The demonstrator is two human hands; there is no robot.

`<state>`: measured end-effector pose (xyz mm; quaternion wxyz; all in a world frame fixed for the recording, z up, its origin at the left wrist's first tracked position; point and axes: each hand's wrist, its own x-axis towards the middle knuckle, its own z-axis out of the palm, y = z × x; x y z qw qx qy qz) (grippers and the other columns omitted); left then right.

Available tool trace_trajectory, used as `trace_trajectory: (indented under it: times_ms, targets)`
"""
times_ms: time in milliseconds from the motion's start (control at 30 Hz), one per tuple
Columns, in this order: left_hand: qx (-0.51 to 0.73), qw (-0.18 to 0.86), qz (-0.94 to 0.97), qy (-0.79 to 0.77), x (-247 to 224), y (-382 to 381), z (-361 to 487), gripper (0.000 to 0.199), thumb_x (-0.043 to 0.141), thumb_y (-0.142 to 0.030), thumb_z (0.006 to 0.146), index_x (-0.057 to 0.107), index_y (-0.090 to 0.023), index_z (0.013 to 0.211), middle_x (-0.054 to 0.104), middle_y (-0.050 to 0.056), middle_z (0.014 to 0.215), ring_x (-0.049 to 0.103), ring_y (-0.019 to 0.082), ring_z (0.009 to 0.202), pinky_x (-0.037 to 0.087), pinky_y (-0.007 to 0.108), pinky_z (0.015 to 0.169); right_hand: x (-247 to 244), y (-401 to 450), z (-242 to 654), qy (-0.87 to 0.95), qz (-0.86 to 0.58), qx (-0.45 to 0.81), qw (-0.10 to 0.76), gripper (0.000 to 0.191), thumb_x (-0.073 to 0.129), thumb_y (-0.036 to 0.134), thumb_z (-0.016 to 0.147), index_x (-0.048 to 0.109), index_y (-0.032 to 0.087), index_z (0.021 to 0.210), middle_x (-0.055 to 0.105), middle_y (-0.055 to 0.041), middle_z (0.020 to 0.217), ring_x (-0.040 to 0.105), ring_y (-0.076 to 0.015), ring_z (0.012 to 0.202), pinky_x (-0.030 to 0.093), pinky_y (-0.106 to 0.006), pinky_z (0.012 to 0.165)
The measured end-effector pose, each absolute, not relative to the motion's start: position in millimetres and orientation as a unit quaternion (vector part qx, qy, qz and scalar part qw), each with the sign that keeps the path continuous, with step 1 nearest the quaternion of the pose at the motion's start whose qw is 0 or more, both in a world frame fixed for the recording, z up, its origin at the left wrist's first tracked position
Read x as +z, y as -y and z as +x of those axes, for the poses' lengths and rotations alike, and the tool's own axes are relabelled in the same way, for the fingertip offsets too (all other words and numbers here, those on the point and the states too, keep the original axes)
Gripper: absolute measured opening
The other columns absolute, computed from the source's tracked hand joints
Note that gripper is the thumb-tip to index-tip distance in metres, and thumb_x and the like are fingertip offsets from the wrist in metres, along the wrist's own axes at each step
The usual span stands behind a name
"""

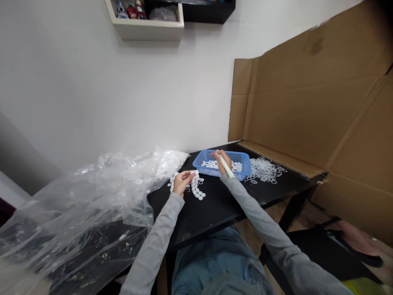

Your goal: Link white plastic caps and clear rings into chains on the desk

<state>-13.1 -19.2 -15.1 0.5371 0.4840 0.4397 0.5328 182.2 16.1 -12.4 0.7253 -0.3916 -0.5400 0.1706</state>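
My left hand (183, 182) pinches the upper end of a strip of joined white round discs (196, 189). The strip curves down onto the black table. My right hand (224, 161) is closed round a pale, slim, stick-like tool (226, 167), held slanted in front of the blue basket; its working tip is too small to make out. Inside the blue plastic basket (248, 167), just beyond my right hand, lie many loose white pieces (236, 166). More white discs and a few small rings lie around my left fingers.
A pile of thin white rings (266, 169) lies right of the basket. A large clear plastic bag (123, 184) of white pieces covers the left side. Cardboard panels (307, 90) stand along the right of the black table (202, 219). A shelf (150, 30) hangs above.
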Motion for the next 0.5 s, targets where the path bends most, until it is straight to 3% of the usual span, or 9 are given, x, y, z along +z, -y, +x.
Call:
trace_trajectory:
  times_ms: [100, 200, 267, 367, 500]
  targets:
    - [0.547, 0.530, 0.471, -0.446, -14.8, 17.8, -14.5, 0.047, 0.088, -0.034, 0.048, 0.066, -0.013, 0.084, 0.070, 0.004, 0.080, 0.063, 0.013, 0.075, 0.046, 0.024, 0.071, -12.4, -14.6, 171.9, 0.540, -0.318, 0.360, 0.691, 0.042, 0.059, 0.061, 0.079, 0.056, 0.023, 0.097, 0.070, -0.0033, 0.074, 0.068, -0.0206, 0.068, 0.057, -0.040, 0.073]
    - [0.559, 0.520, 0.461, -0.452, -14.8, 17.3, -15.3, 0.051, 0.088, -0.037, 0.046, 0.066, -0.013, 0.085, 0.069, 0.003, 0.080, 0.061, 0.012, 0.073, 0.044, 0.023, 0.066, -13.1, -9.9, 165.8, 0.529, -0.278, 0.497, 0.629, 0.051, 0.076, 0.056, 0.067, 0.060, 0.022, 0.101, 0.074, -0.0049, 0.080, 0.071, -0.0196, 0.074, 0.058, -0.036, 0.075]
    - [0.564, 0.518, 0.459, -0.451, -15.1, 17.1, -15.1, 0.053, 0.088, -0.039, 0.045, 0.065, -0.014, 0.085, 0.069, 0.003, 0.081, 0.060, 0.011, 0.072, 0.042, 0.022, 0.065, -14.1, -6.8, 165.3, 0.526, -0.280, 0.530, 0.604, 0.046, 0.083, 0.049, 0.061, 0.066, 0.020, 0.093, 0.074, -0.0055, 0.083, 0.071, -0.0174, 0.077, 0.059, -0.031, 0.076]
    - [0.574, 0.525, 0.450, -0.438, -15.3, 17.1, -13.8, 0.054, 0.088, -0.040, 0.043, 0.064, -0.014, 0.084, 0.069, 0.003, 0.085, 0.060, 0.011, 0.073, 0.043, 0.022, 0.065, -16.4, -4.7, 164.7, 0.500, -0.284, 0.549, 0.608, 0.039, 0.089, 0.042, 0.053, 0.068, 0.020, 0.077, 0.072, -0.0013, 0.074, 0.067, -0.0124, 0.067, 0.057, -0.025, 0.068]
    - [0.576, 0.527, 0.447, -0.436, -13.9, 17.9, -11.8, 0.057, 0.088, -0.038, 0.042, 0.064, -0.014, 0.088, 0.068, 0.004, 0.089, 0.059, 0.011, 0.074, 0.042, 0.022, 0.065, -21.1, -6.1, 158.8, 0.511, -0.293, 0.520, 0.619, 0.033, 0.086, 0.041, 0.056, 0.063, 0.019, 0.064, 0.065, 0.0019, 0.059, 0.058, -0.0087, 0.051, 0.051, -0.022, 0.053]
